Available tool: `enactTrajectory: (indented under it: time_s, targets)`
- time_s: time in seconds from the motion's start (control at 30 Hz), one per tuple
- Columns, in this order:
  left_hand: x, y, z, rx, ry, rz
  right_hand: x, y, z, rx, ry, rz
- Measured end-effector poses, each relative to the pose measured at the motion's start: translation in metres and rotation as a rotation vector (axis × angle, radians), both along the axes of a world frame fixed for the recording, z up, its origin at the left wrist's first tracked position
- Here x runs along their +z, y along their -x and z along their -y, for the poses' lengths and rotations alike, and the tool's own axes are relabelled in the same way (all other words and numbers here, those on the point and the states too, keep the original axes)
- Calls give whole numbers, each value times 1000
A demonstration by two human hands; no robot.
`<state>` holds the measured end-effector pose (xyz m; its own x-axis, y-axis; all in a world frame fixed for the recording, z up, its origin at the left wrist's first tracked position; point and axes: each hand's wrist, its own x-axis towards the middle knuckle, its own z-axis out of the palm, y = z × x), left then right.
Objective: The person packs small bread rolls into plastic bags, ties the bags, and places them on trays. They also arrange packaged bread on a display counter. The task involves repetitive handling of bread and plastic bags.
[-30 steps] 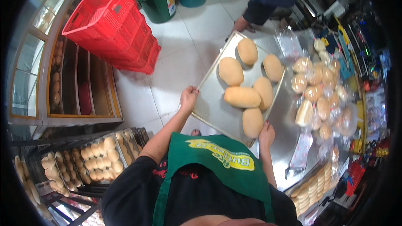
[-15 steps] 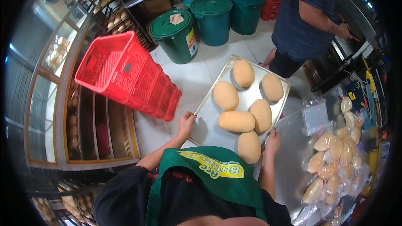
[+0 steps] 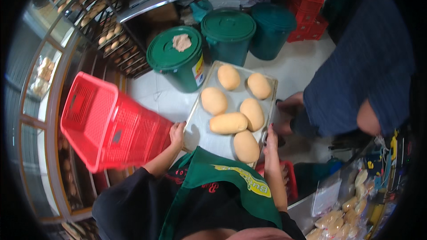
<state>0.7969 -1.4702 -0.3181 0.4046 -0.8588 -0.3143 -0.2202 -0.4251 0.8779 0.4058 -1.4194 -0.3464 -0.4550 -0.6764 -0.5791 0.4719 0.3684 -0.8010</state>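
Between both hands I carry a metal baking tray [image 3: 195, 130] in front of my green apron. Several golden-brown bread loaves [image 3: 228, 123] lie loose on it, most of them oval and one longer, lying crosswise. My left hand [image 3: 177, 134] grips the tray's left edge, close beside the stacked red plastic crates [image 3: 138, 138]. At the right edge my right hand [image 3: 271, 140] holds on, its fingers partly hidden along the rim.
Three green lidded bins [image 3: 174, 49] stand ahead, one with a crumpled cloth on its lid. A person in a blue shirt [image 3: 356, 75] is close on the right. Bagged bread [image 3: 340, 224] lies lower right; a bread rack [image 3: 111, 35] stands far left.
I have turned and stepped forward with the tray, away from the metal table at right. The bins and the person now appear nearer, and the red crates are close to my left hand.
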Motion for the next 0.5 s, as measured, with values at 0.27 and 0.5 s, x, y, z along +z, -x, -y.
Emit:
enactTrajectory:
  time_s: [0.27,0.5]
  targets:
    - [-27,17,184,1,-53,-120,-2,25,189,21,-149,199]
    - [-41,52,336,102,18,-213,-6,52,380,92,-299,190]
